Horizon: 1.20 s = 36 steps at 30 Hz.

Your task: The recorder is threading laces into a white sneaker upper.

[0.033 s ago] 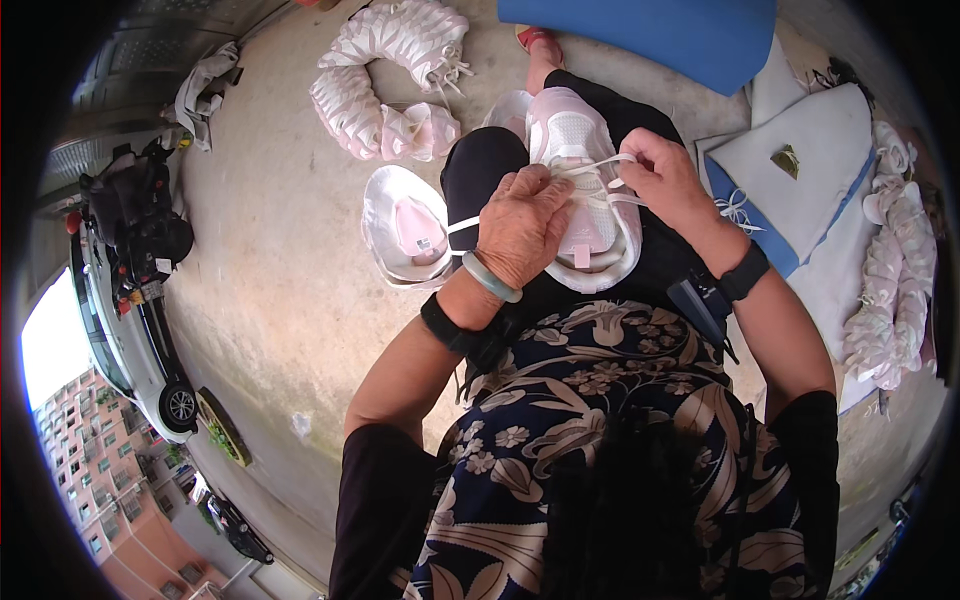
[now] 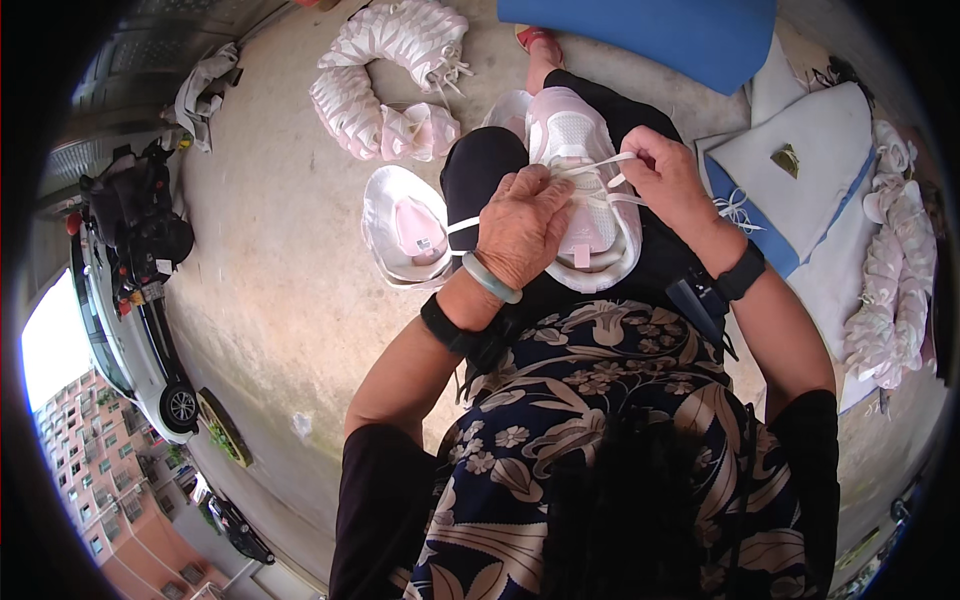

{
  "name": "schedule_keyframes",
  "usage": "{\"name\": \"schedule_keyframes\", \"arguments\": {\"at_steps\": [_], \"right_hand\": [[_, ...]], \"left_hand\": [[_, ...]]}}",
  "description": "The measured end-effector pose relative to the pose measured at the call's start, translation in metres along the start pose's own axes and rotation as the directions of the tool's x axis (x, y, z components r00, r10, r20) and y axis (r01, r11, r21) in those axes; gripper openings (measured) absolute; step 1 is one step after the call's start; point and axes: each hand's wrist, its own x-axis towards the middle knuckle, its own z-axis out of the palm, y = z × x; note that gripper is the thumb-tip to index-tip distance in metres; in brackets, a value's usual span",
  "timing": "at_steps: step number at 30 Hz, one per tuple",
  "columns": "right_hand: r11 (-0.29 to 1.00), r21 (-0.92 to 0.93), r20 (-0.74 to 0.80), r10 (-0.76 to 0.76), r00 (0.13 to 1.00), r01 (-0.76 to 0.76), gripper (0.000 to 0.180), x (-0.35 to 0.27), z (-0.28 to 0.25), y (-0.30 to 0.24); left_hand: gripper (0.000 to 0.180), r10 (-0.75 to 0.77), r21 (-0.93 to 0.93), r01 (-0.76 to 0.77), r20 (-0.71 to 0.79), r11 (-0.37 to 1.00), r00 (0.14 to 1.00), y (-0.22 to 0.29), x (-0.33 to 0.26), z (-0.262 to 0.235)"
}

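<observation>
A white and pink sneaker upper rests on my dark-trousered lap, its toe pointing away from me. My left hand lies across its lacing, fingers bent and pinching at the lace, though the fingertips are partly hidden. From under that hand a flat white lace end runs out to the left. Between thumb and finger of my right hand is a white shoelace, drawn from the eyelets toward the right. The pink tongue shows beneath the crossed laces.
Another pale upper lies on the concrete floor to the left. Nested uppers form a curve farther away; more rows lie at right. Blue sheeting and white-and-blue cloths lie ahead and right. A scooter and car stand left.
</observation>
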Motion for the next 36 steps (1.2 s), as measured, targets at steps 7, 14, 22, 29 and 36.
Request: {"name": "schedule_keyframes", "arguments": {"at_steps": [7, 14, 22, 29, 36], "right_hand": [[0.985, 0.159, -0.144, 0.091, 0.985, -0.068, 0.011, 0.012, 0.009, 0.003], [0.936, 0.324, 0.031, 0.131, 0.991, -0.134, 0.012, 0.016, 0.013, -0.002], [0.585, 0.712, 0.303, 0.243, 0.922, -0.388, 0.016, 0.016, 0.003, -0.03], [0.914, 0.224, 0.525, 0.179, 0.832, -0.338, 0.02, 0.024, -0.016, -0.018], [0.817, 0.396, 0.525, 0.173, 0.834, -0.419, 0.017, 0.032, -0.009, -0.026]], "left_hand": [[0.026, 0.045, 0.099, -0.045, 0.009, 0.994, 0.999, -0.004, 0.002, 0.002], [0.027, 0.034, 0.105, -0.035, 0.012, 0.994, 0.999, -0.004, 0.0, 0.003], [0.026, 0.024, 0.111, -0.024, 0.008, 0.994, 1.0, -0.005, -0.003, 0.003], [0.03, 0.092, 0.11, -0.091, -0.007, 0.99, 0.996, -0.004, 0.002, -0.003], [0.024, -0.145, 0.23, 0.108, 0.148, 0.967, 0.978, 0.0, 0.007, -0.018]]}}
